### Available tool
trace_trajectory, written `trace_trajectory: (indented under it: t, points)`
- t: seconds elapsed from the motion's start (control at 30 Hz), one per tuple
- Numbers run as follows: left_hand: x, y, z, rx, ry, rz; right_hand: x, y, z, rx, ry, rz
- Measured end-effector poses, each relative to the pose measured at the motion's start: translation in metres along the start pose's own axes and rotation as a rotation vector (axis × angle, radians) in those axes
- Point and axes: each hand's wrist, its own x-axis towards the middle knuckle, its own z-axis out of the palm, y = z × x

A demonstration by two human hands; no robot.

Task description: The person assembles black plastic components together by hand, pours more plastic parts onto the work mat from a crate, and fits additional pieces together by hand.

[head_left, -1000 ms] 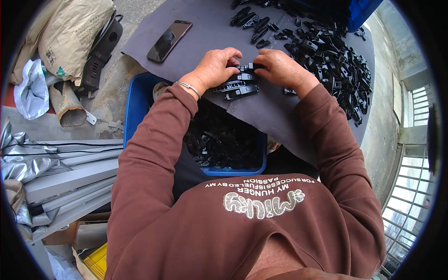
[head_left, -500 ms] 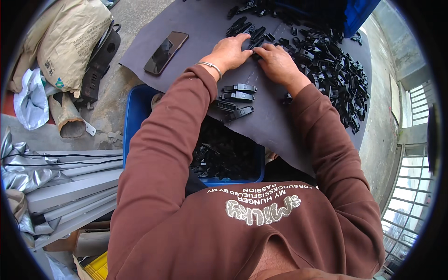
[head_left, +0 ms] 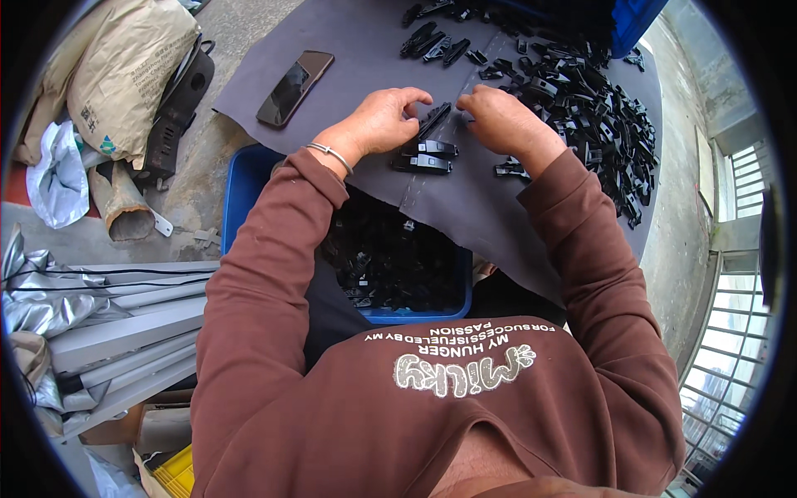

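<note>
Hands [head_left: 444, 120] pinch one slim, glossy black plastic clip [head_left: 434, 119].

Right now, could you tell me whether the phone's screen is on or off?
Off: the phone lies face up on the grey mat, its screen uniformly dark with only a faint reflection.

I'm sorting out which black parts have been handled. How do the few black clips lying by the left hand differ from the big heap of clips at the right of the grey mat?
The clips by the left hand are only a few, laid side by side in a short neat row. The heap holds many, jumbled at all angles and overlapping. The row lies right beside the left hand; the heap lies beyond the right hand. Both are small black plastic clips on the grey mat.
</note>
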Motion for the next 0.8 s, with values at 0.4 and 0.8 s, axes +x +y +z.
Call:
trace_trajectory:
  t: [0.4,0.8]
  points:
    - [0.020,-0.004,0.013,0.511,0.197,0.577,-0.016,-0.001,0.019,0.176,0.204,0.120]
    - [0.015,-0.013,0.009,0.037,0.026,0.252,-0.024,-0.005,0.015,0.336,0.299,0.037]
